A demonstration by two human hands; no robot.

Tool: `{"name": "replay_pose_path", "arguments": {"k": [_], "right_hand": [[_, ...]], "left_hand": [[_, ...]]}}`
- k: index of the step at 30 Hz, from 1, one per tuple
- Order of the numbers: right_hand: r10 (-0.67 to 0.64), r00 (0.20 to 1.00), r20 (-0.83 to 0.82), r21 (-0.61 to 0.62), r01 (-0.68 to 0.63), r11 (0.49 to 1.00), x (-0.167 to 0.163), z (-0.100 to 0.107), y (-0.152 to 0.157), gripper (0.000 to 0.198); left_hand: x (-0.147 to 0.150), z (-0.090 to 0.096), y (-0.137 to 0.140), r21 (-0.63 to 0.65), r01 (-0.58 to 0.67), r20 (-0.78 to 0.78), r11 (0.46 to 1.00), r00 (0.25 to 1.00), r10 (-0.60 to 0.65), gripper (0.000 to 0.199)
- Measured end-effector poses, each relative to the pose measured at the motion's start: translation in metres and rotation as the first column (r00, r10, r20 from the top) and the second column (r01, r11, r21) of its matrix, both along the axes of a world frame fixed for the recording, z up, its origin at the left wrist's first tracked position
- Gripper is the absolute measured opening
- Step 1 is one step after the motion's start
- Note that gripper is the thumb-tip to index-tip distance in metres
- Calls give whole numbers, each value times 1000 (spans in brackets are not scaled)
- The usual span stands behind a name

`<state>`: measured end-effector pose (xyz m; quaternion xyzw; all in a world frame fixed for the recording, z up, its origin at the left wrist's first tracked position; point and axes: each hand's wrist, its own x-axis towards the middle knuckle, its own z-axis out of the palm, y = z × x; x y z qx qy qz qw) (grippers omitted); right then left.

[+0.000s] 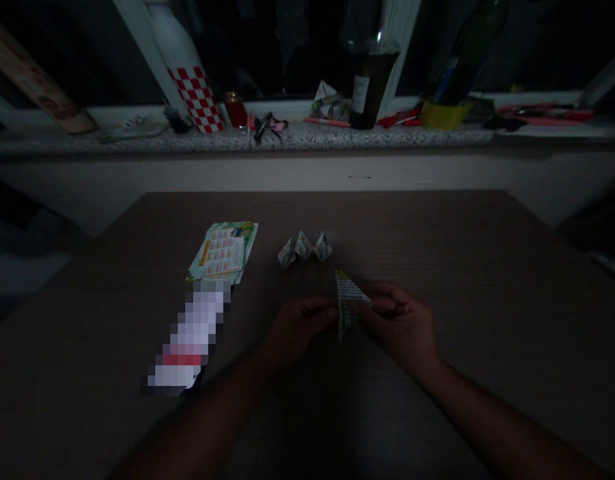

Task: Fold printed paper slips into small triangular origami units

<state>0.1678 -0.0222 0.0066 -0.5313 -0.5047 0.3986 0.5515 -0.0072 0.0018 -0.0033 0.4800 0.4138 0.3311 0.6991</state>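
Note:
A printed sheet of paper folded into a triangle [351,292] is held upright just above the table. My right hand [404,320] pinches its right side between thumb and fingers. From the left, my left hand [304,327] closes its thumb and forefinger on the paper's lower left edge. Beyond the hands stand three small folded paper pieces [303,247] in a row, with pointed tops and the same kind of print. A stack of printed cards [222,252] lies to the left of them.
A blurred-out bright phone-like object [194,337] lies left of my left arm on the wooden table [487,267]. Behind, the granite sill [307,139] carries a red-checked white bottle [194,93], a dark cup [370,90], a green bottle in a yellow holder [444,113] and pens.

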Motion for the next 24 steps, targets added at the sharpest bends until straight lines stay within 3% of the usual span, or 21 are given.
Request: {"name": "replay_pose_path", "arguments": {"k": [6, 11, 14, 19, 24], "right_hand": [[40, 999, -2, 77, -40, 996, 0, -7, -2, 27], [142, 948, 285, 221, -209, 952, 5, -2, -3, 10], [183, 917, 354, 231, -275, 933, 7, 3, -3, 17], [188, 917, 352, 227, -279, 933, 7, 4, -3, 32], [159, 940, 301, 173, -218, 960, 5, 3, -3, 27]], "left_hand": [[1, -2, 0, -71, -7, 71, 997, 997, 12, 23], [2, 2, 0, -163, -61, 198, 985, 976, 93, 23], [2, 5, 0, -202, -64, 227, 977, 968, 110, 24], [3, 6, 0, -217, -81, 241, 973, 961, 134, 25], [1, 2, -1, -199, -64, 225, 978, 968, 109, 26]]}}
